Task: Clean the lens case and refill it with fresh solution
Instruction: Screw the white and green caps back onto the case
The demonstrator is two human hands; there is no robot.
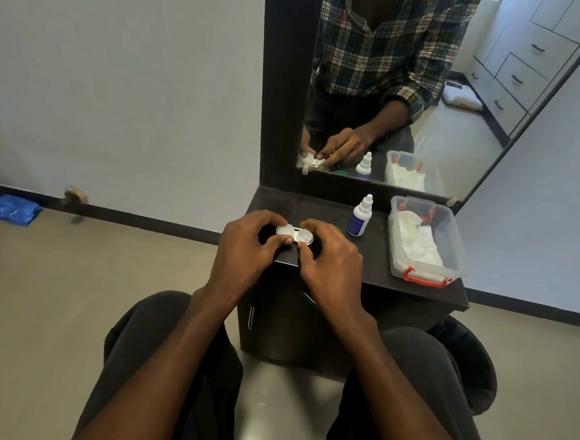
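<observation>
A white two-well lens case [295, 235] is held over the front left of the dark cabinet top [375, 260]. My left hand [245, 247] grips its left end, where a white cap sits on the well. My right hand [330, 260] pinches its right end, whose well shows a round pale top. A small solution bottle [359, 218] with a white nozzle cap and a dark blue label stands upright just right of my hands. Something green [338, 228] peeks out behind my right hand, mostly hidden.
A clear plastic box [452, 231] with red latches holds white tissue on the cabinet's right side. A mirror [459, 128] stands behind, reflecting a person's hands and shirt. A blue packet [14, 210] lies on the floor at left. My knees flank the cabinet.
</observation>
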